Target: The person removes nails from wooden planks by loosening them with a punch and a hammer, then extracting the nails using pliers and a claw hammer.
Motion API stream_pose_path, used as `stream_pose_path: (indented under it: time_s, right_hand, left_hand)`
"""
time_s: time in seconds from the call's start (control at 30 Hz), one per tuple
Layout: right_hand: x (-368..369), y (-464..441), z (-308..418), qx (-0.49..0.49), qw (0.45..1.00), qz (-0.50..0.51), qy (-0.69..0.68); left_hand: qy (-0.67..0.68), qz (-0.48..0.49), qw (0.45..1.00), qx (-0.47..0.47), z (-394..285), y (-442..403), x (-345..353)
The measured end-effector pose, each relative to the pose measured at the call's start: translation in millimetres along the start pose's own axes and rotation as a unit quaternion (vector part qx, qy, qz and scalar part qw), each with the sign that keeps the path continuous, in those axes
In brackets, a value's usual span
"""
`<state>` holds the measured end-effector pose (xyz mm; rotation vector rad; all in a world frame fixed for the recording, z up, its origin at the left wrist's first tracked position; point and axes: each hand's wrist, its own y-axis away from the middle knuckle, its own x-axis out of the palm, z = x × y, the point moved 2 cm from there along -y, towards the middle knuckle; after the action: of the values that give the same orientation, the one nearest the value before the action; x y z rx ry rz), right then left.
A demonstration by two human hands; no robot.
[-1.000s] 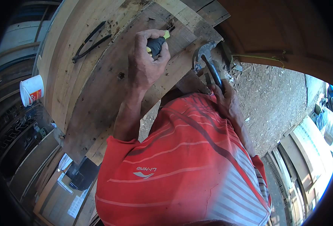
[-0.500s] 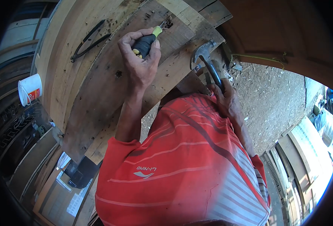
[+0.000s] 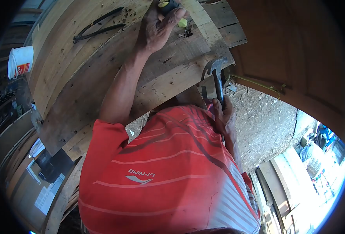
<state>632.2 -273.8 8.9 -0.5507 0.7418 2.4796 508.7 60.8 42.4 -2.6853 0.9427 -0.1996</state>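
My left hand is wrapped round the handle of a screwdriver, black with a yellow-green collar, at the top edge of the view. Its shank is mostly hidden; the collar lies right beside a dark, splintered hole in the wooden board. Nearer my body, my right hand grips a claw hammer low on its dark handle. The hammer's metal head points away from me, by the board's right end and apart from the screwdriver.
Long-handled dark pincers lie on the boards at the far left. A white bucket stands beyond their left edge. A brown wooden panel rises at the right, above debris-strewn ground. Planks lie at lower right.
The view has shifted. My left hand has moved forward with the screwdriver, whose handle now sits beyond the hole instead of on the near side. The hammer stands more upright in the picture.
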Motion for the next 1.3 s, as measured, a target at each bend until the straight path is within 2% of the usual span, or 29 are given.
stream_pose_path:
  time_s: [0.13,0.23,0.43,0.53,0.57,0.63,0.73,0.77,0.83,0.87,0.93,0.97,1.03,1.13,1.17,1.23,1.3]
  right_hand:
    - [-9.3,-4.1,11.3,-0.001,0.999,-0.002,0.033]
    - [-13.8,-12.0,18.8,-0.03,0.999,-0.027,0.028]
    - [-18.3,-30.5,22.2,-0.042,0.998,-0.036,0.018]
    - [-20.9,-39.7,36.5,-0.043,0.999,-0.028,0.005]
    - [-22.4,-43.9,42.2,-0.035,0.999,-0.023,-0.008]
    - [-25.9,-53.9,76.9,-0.106,0.993,-0.038,-0.041]
    - [-34.8,-71.1,143.0,-0.225,0.971,-0.059,-0.06]
    - [-38.1,-76.0,163.8,-0.259,0.963,-0.067,-0.045]
    - [-40.2,-90.6,188.3,-0.275,0.956,-0.081,0.061]
    - [-42.3,-95.0,198.2,-0.281,0.949,-0.089,0.115]
    - [-46.3,-99.5,217.6,-0.259,0.939,0.024,0.224]
    - [-45.9,-101.7,223.2,-0.247,0.925,0.08,0.278]
    - [-45.0,-104.4,226.7,-0.221,0.941,0.072,0.246]
    - [-37.1,-100.6,228.7,-0.194,0.953,0.038,0.231]
    - [-34.8,-97.5,227.1,-0.201,0.95,0.023,0.24]
    - [-34.5,-94.7,223.8,-0.226,0.931,0.026,0.286]
    - [-43.0,-93.5,221.0,-0.262,0.892,0.059,0.364]
  left_hand:
    - [0.107,-0.026,0.993,-0.051,23.4,-23.3,-2.6]
    - [0.095,-0.065,0.991,-0.069,26.6,-17.6,-7.0]
    - [-0.044,-0.05,0.994,-0.09,35.2,-14.7,-12.8]
    - [0.039,-0.037,0.993,-0.104,43.0,-9.9,-4.4]
    - [0.134,-0.032,0.986,-0.093,48.8,-8.0,0.3]
    - [0.318,-0.019,0.945,-0.068,62.3,-7.3,6.5]
    - [0.29,0.056,0.952,-0.081,56.8,-13.1,4.2]
    - [0.221,0.065,0.969,-0.089,45.6,-15.0,1.3]
    - [0.081,0.081,0.988,-0.105,20.4,-14.9,-2.5]
    - [0.062,0.07,0.994,-0.061,21.1,-14.8,-2.0]
    - [0.022,0.044,0.998,0.028,23.3,-14.1,0.2]
    - [0.01,0.043,0.999,0.008,25.0,-11.0,-1.2]
    - [-0.013,0.041,0.998,-0.033,21.9,-3.3,-3.2]
    - [-0.021,0.033,0.999,-0.005,29.6,-3.0,-1.6]
    - [0.095,0.008,0.995,0.016,39.5,-3.4,6.6]
    - [0.32,-0.032,0.945,0.063,49.1,-13.1,23.9]
    - [0.099,0.038,0.994,0.025,44.9,-9.8,0.8]
